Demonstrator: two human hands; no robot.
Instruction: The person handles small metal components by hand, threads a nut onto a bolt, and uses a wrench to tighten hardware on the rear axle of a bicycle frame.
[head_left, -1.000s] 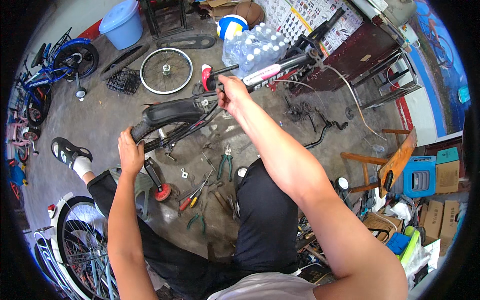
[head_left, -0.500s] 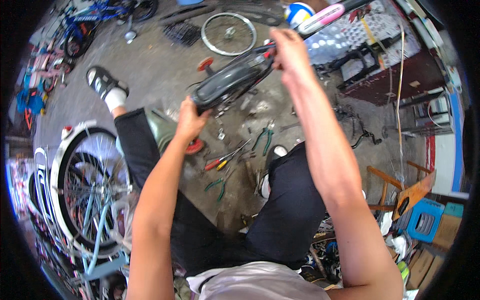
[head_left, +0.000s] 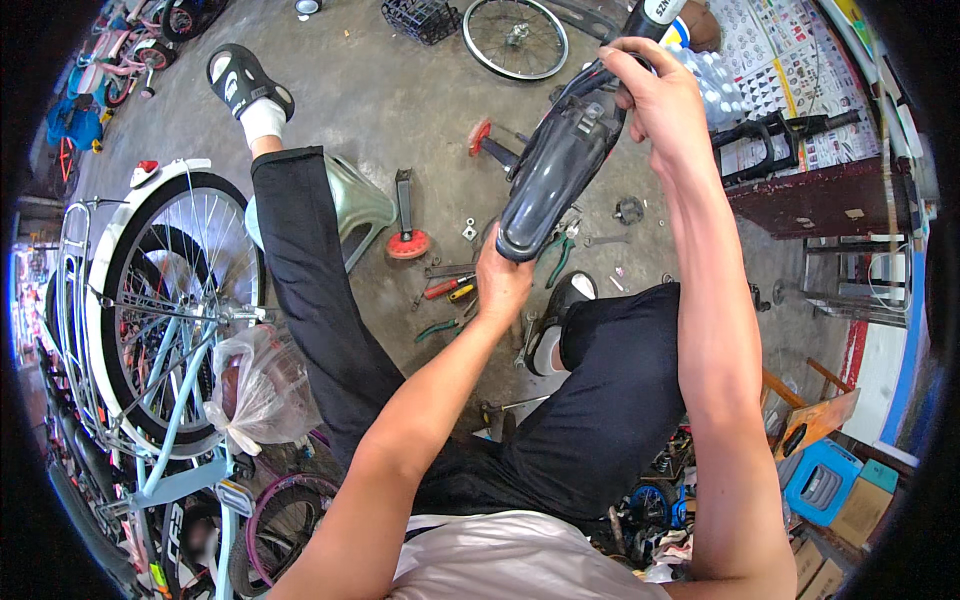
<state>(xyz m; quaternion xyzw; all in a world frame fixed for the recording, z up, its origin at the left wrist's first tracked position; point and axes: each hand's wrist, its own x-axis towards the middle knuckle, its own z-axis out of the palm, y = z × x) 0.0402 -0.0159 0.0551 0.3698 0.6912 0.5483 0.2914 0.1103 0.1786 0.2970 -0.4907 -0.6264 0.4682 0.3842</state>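
Observation:
A glossy black mudguard [head_left: 555,180] is tilted between my hands, above the floor and in front of my knees. My left hand [head_left: 505,275] grips its lower, near end, with most of the fingers hidden beneath. My right hand [head_left: 655,85] is closed at the upper end, thumb and fingers around the black part there; exactly what they pinch is partly hidden. Just beyond this hand, a black tube with white lettering [head_left: 655,15] runs to the top edge; I cannot tell whether it joins the mudguard. Beside the mudguard is a red wheel on a black bracket [head_left: 482,138].
Another red wheel on an arm [head_left: 407,243] lies near a pale green stool [head_left: 350,205]. Pliers [head_left: 560,258] and screwdrivers [head_left: 445,288] lie between my feet. An upturned light-blue bicycle [head_left: 185,400] stands left. Further off are a spoked rim [head_left: 515,38] and a black basket [head_left: 422,20].
My hands and the mudguard have moved right, with the left hand drawn nearer to me. The mudguard now points more steeply toward me. The view has shifted too.

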